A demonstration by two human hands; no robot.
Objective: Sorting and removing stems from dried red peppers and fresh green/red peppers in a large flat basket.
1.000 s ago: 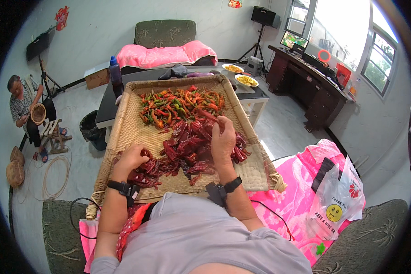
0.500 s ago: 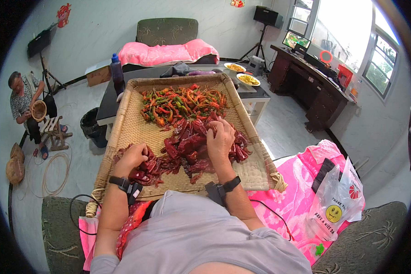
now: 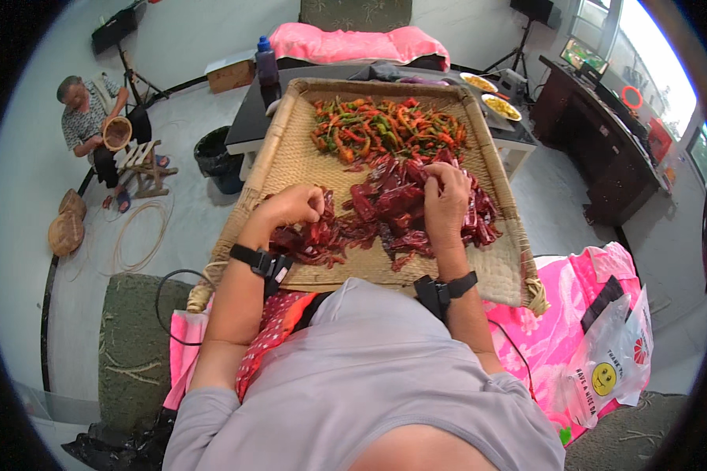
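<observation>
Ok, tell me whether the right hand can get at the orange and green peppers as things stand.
Most likely yes: the right hand is over the dark red peppers, and the orange and green peppers lie just beyond its fingertips in the same woven tray, with no barrier visible between.

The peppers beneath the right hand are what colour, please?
Those peppers are dark red, shown best in the head view.

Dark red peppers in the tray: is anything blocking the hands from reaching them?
Nothing visible blocks them: the right hand is at the bigger pile of dark red peppers, and the left hand is at the smaller pile.
</observation>
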